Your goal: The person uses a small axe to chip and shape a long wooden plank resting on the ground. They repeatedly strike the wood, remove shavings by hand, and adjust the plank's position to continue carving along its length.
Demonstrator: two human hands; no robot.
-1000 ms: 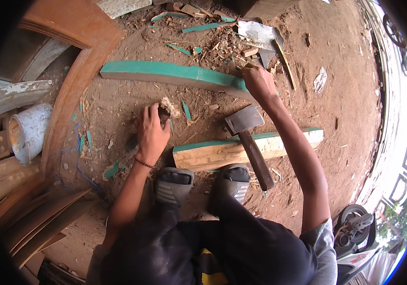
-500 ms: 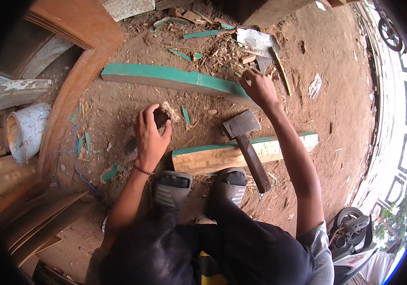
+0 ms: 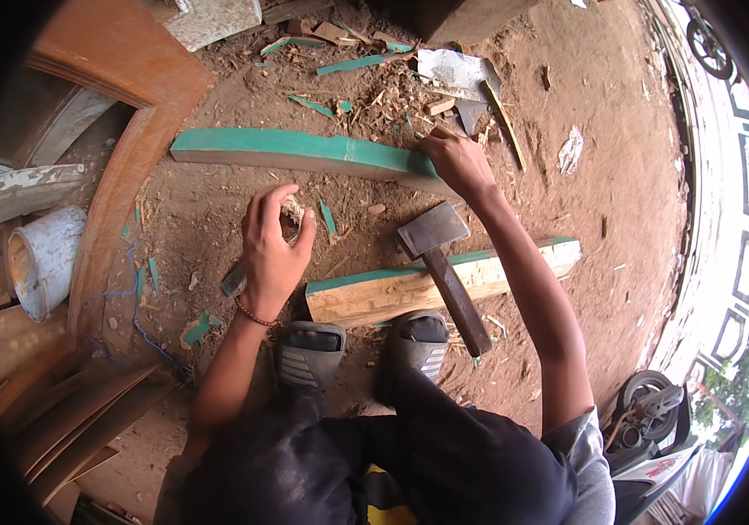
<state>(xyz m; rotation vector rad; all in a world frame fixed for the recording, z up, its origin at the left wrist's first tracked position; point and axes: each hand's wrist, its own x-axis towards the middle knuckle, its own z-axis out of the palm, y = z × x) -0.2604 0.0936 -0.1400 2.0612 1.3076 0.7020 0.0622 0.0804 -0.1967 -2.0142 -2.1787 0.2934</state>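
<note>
My left hand (image 3: 274, 254) curls round what looks like a chisel. Its frayed, pale handle end (image 3: 293, 210) shows between fingers and thumb, and a grey metal end (image 3: 233, 280) juts out beside the wrist; the middle is hidden. My right hand (image 3: 459, 164) is at the right end of a long green-painted beam (image 3: 261, 143), its fingers drawn together. Whatever they hold is hidden. A mallet (image 3: 434, 231) with a blocky head and dark handle rests across a shorter beam (image 3: 374, 293), which has a green edge and a bare, rough-cut face.
Wood shavings (image 3: 392, 96) and green strips (image 3: 357, 64) litter the dirt beyond the long beam. A brown wooden frame (image 3: 121, 192), a whitish bucket (image 3: 46, 262) and stacked boards (image 3: 86, 420) crowd the left. My sandals (image 3: 311, 350) are close to the shorter beam. A motorbike (image 3: 650, 411) stands at right.
The whole view has shifted slightly, so ground items appear further left. My left fingers and thumb cover more of the dark handle. My right hand stays at the long beam's end.
</note>
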